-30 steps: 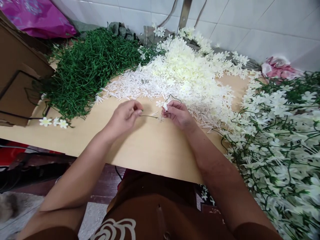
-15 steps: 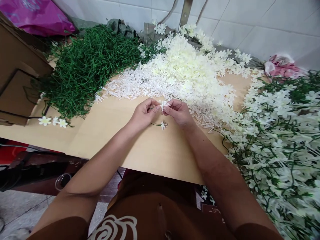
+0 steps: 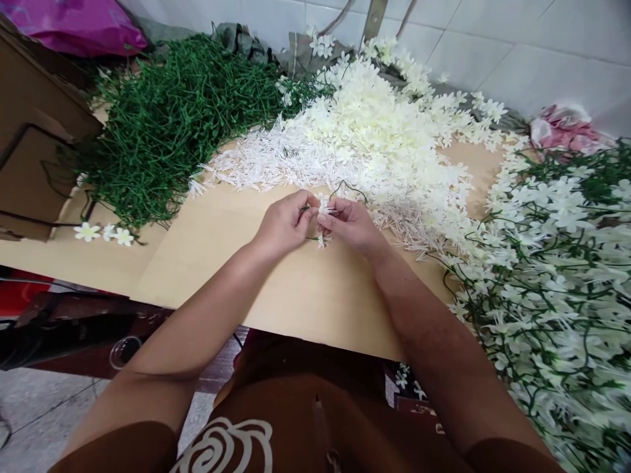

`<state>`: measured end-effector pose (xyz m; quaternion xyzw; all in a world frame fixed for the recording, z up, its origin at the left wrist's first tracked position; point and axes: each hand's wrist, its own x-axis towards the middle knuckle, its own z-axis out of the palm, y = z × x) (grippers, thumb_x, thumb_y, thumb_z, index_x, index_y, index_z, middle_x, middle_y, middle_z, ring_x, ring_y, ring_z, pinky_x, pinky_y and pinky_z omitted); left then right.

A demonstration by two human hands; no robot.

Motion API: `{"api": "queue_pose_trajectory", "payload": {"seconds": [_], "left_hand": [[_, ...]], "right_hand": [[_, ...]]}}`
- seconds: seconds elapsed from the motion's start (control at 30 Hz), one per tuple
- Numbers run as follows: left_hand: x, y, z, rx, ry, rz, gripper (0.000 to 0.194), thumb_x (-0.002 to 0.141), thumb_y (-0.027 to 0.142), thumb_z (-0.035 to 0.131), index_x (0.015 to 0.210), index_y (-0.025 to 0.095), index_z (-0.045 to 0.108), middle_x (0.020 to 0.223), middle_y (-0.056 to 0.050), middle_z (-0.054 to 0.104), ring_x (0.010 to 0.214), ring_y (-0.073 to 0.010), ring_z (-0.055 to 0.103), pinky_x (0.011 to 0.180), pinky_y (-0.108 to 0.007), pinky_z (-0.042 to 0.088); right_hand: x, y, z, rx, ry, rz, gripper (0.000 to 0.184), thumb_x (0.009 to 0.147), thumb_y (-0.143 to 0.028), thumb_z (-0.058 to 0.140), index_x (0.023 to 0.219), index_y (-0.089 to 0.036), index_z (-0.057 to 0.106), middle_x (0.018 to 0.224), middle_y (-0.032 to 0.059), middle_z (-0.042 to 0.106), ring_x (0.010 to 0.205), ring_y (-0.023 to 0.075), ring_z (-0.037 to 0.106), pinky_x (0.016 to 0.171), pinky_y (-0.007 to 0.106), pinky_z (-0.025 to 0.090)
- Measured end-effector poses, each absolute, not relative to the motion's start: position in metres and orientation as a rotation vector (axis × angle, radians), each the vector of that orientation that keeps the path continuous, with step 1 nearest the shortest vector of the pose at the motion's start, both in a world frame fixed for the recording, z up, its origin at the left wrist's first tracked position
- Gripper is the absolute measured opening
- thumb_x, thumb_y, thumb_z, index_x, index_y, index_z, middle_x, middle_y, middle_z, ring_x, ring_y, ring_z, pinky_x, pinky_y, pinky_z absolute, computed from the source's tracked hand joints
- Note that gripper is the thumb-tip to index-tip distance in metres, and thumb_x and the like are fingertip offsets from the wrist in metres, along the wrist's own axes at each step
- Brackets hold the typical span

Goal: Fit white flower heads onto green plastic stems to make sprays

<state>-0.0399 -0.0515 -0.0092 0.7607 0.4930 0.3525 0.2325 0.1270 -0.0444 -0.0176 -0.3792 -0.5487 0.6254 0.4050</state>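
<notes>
My left hand (image 3: pixel 288 222) pinches a green plastic stem, most of it hidden by the fingers. Another branch of that stem ends in a small white flower (image 3: pixel 321 242) just below the fingertips. Against it, my right hand (image 3: pixel 351 222) is closed on a white artificial flower (image 3: pixel 323 205) with thin white stamens poking out to the right. The fingertips of both hands almost meet at this flower. Behind them lie a heap of loose white stamens (image 3: pixel 276 161) and a bigger mound of cream-white petals (image 3: pixel 374 118).
Green plastic stems (image 3: pixel 187 112) are piled at the back left, by a cardboard box (image 3: pixel 34 144). Three finished-looking flowers (image 3: pixel 106 232) lie near the box. Many stemmed white flowers (image 3: pixel 557 282) cover the right side. A tiled wall (image 3: pixel 493 46) stands behind the table (image 3: pixel 236 289).
My left hand has come right with the green stem, up to the flower in my right hand. Since half a second ago, the hands have stayed together with small finger shifts.
</notes>
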Motion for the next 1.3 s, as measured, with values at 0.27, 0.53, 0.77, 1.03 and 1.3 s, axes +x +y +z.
{"api": "queue_pose_trajectory", "payload": {"seconds": [0.27,0.53,0.77,1.03,1.3], "left_hand": [[-0.040,-0.045,-0.008,1.904,1.149,1.012,0.006,0.080,0.022,0.049,0.078,0.017,0.051,0.069,0.001,0.053,0.066,-0.0116,0.048,0.065,-0.024,0.039],[-0.043,-0.044,-0.004,1.740,1.108,0.859,0.007,0.077,0.022,0.052,0.074,0.016,0.053,0.064,0.003,0.049,0.061,-0.0095,0.042,0.059,-0.022,0.033],[-0.042,-0.043,0.003,1.640,1.126,0.845,0.003,0.072,0.015,0.050,0.069,0.016,0.051,0.063,0.004,0.047,0.059,-0.0086,0.040,0.058,-0.022,0.031],[-0.040,-0.045,0.006,1.527,1.113,0.855,0.007,0.072,0.021,0.055,0.070,0.016,0.051,0.063,0.004,0.046,0.060,-0.0083,0.039,0.058,-0.022,0.032],[-0.045,-0.043,0.004,1.415,1.058,0.879,0.015,0.071,0.028,0.060,0.072,0.017,0.050,0.061,0.005,0.042,0.056,-0.0085,0.036,0.056,-0.024,0.030]], "right_hand": [[0.129,-0.045,-0.015,-0.880,-1.363,1.589,0.045,0.058,-0.051,0.084,0.065,-0.018,0.054,0.056,-0.0059,0.057,0.051,0.0048,0.051,0.050,0.019,0.044],[0.130,-0.045,-0.014,-0.895,-1.390,1.433,0.042,0.060,-0.050,0.083,0.076,-0.018,0.061,0.067,-0.0035,0.059,0.059,0.0063,0.051,0.057,0.022,0.045],[0.129,-0.050,-0.012,-0.858,-1.396,1.456,0.038,0.061,-0.045,0.084,0.071,-0.018,0.060,0.067,-0.0033,0.056,0.062,0.0074,0.049,0.058,0.023,0.042],[0.127,-0.050,-0.013,-0.836,-1.377,1.464,0.041,0.060,-0.046,0.085,0.078,-0.020,0.058,0.074,-0.0031,0.058,0.064,0.0076,0.052,0.062,0.023,0.047],[0.126,-0.046,-0.018,-0.960,-1.372,1.372,0.044,0.057,-0.054,0.083,0.072,-0.020,0.058,0.064,-0.0040,0.058,0.058,0.0087,0.055,0.060,0.025,0.049]]}}
